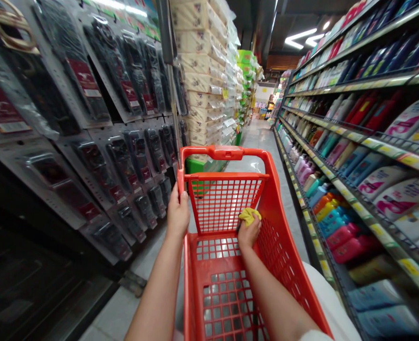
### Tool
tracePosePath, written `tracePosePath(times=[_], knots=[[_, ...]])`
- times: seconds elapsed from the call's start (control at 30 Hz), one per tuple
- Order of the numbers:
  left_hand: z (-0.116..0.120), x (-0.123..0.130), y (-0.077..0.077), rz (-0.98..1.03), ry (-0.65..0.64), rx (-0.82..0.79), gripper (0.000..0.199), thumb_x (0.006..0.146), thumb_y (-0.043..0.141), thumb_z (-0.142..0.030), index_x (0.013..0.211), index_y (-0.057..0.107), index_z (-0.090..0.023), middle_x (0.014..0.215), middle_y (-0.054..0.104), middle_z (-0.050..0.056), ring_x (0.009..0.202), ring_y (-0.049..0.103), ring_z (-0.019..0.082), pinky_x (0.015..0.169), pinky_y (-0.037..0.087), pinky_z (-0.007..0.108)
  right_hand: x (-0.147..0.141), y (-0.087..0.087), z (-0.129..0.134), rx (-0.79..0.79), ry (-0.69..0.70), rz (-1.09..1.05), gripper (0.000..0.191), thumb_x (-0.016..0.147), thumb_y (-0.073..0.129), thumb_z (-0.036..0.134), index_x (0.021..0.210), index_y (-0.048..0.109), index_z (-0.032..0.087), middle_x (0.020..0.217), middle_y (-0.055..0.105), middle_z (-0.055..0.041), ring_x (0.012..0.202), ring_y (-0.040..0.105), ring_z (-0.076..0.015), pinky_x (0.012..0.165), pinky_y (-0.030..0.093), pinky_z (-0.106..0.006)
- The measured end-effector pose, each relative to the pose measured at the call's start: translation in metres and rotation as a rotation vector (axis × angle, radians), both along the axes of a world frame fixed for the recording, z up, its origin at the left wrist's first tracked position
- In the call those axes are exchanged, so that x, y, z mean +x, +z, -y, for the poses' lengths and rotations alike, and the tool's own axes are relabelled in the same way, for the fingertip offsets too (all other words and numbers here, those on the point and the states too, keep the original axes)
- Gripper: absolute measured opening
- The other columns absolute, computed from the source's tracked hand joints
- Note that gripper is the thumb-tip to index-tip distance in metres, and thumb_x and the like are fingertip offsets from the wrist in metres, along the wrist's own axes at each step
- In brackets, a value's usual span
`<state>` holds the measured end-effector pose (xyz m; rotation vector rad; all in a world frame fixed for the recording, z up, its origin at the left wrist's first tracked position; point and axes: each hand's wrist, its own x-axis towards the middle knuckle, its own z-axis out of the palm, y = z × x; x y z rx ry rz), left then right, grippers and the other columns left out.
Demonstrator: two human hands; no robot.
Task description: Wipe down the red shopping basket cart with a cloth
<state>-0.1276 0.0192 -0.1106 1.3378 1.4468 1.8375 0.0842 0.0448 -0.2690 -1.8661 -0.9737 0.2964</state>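
A red plastic shopping cart [286, 222] with a lattice basket stands right in front of me, its handle at the far end. My left hand [178, 215] is wrapped round the cart's left edge, just below the handle. Inside the basket, my right hand [249, 232] is closed on a bunched yellow cloth [250, 216]. The cloth is close to the far lattice panel [227, 201] near its right side; whether it touches the panel I cannot tell. A metal pole [174, 109] with a dark upper part rises beside the handle's left corner.
Packaged belts [124, 90] hang in rows on the left. Stacked beige packs [202, 71] stand beyond the cart, above a green base [202, 164]. Shelves of bottles [355, 147] line the right side closely. A grey tiled aisle [257, 137] runs ahead between them.
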Motion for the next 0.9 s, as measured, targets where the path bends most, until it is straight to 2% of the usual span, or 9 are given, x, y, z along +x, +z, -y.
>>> tracePosePath(times=[0.1, 0.23, 0.33, 0.4, 0.5, 0.6, 0.7, 0.8, 0.9], knots=[[0.000, 0.003, 0.000, 0.001, 0.024, -0.026, 0.050, 0.093, 0.048, -0.030, 0.141, 0.047, -0.017, 0.147, 0.049, 0.010, 0.137, 0.042, 0.021, 0.117, 0.028, 0.037, -0.029, -0.008, -0.005, -0.068, -0.069, -0.065, 0.041, 0.087, 0.046, 0.019, 0.127, 0.047, 0.011, 0.122, 0.054, -0.0226, 0.110, 0.056, -0.0325, 0.086, 0.045, -0.039], [-0.001, 0.005, -0.002, -0.016, 0.026, 0.008, 0.049, 0.094, 0.048, -0.033, 0.141, 0.048, -0.019, 0.147, 0.049, 0.009, 0.138, 0.041, 0.021, 0.118, 0.027, 0.037, -0.114, -0.012, 0.004, -0.172, -0.050, -0.120, 0.045, 0.085, 0.048, 0.018, 0.129, 0.046, 0.010, 0.116, 0.059, -0.0219, 0.102, 0.060, -0.0302, 0.079, 0.049, -0.036], [-0.002, 0.004, -0.004, -0.041, 0.025, 0.022, 0.049, 0.094, 0.047, -0.033, 0.141, 0.048, -0.018, 0.147, 0.048, 0.010, 0.138, 0.041, 0.022, 0.118, 0.026, 0.039, -0.156, -0.009, 0.021, -0.284, 0.300, 0.059, 0.044, 0.085, 0.047, 0.015, 0.128, 0.051, 0.015, 0.123, 0.057, -0.0176, 0.109, 0.057, -0.0273, 0.085, 0.047, -0.033], [-0.002, 0.002, -0.004, -0.037, 0.028, 0.018, 0.050, 0.094, 0.047, -0.033, 0.141, 0.047, -0.017, 0.148, 0.047, 0.011, 0.138, 0.041, 0.022, 0.118, 0.026, 0.039, -0.153, -0.006, 0.030, -0.317, 0.587, 0.267, 0.039, 0.085, 0.048, 0.014, 0.120, 0.060, 0.022, 0.123, 0.058, -0.0119, 0.109, 0.057, -0.0260, 0.085, 0.047, -0.033], [-0.001, 0.001, -0.004, -0.020, 0.007, 0.023, 0.051, 0.093, 0.049, -0.033, 0.142, 0.047, -0.018, 0.148, 0.047, 0.010, 0.138, 0.041, 0.022, 0.118, 0.026, 0.037, -0.105, -0.005, 0.034, -0.282, 0.844, 0.546, 0.032, 0.086, 0.050, 0.017, 0.112, 0.066, 0.026, 0.121, 0.059, -0.0075, 0.109, 0.055, -0.0240, 0.086, 0.045, -0.031], [0.002, 0.001, -0.002, -0.026, -0.039, 0.045, 0.049, 0.094, 0.048, -0.032, 0.142, 0.047, -0.019, 0.148, 0.048, 0.009, 0.137, 0.043, 0.021, 0.117, 0.028, 0.036, -0.040, -0.006, 0.027, -0.320, 0.801, 0.675, 0.037, 0.083, 0.053, 0.013, 0.114, 0.067, 0.026, 0.122, 0.058, -0.0081, 0.110, 0.052, -0.0237, 0.088, 0.043, -0.030], [0.003, 0.002, -0.001, -0.023, -0.042, 0.042, 0.048, 0.094, 0.048, -0.032, 0.140, 0.048, -0.019, 0.147, 0.049, 0.008, 0.136, 0.044, 0.020, 0.117, 0.028, 0.036, -0.001, -0.009, 0.027, -0.473, 0.492, 0.623, 0.039, 0.085, 0.048, 0.012, 0.116, 0.067, 0.025, 0.123, 0.055, -0.0111, 0.106, 0.055, -0.0252, 0.082, 0.043, -0.031], [0.003, 0.002, -0.002, -0.021, -0.022, 0.036, 0.047, 0.093, 0.050, -0.032, 0.138, 0.051, -0.019, 0.145, 0.051, 0.008, 0.136, 0.044, 0.020, 0.117, 0.028, 0.036, -0.011, -0.011, 0.039, -0.539, 0.369, 0.588, 0.037, 0.090, 0.044, 0.017, 0.122, 0.062, 0.019, 0.122, 0.055, -0.0163, 0.104, 0.057, -0.0268, 0.079, 0.043, -0.032], [0.002, 0.002, -0.004, -0.016, -0.005, 0.029, 0.047, 0.093, 0.051, -0.032, 0.138, 0.051, -0.020, 0.145, 0.052, 0.007, 0.137, 0.042, 0.021, 0.118, 0.027, 0.038, -0.058, -0.008, 0.054, -0.422, 0.737, 0.631, 0.040, 0.088, 0.049, 0.018, 0.127, 0.055, 0.018, 0.116, 0.061, -0.0142, 0.104, 0.059, -0.0246, 0.082, 0.044, -0.031]])
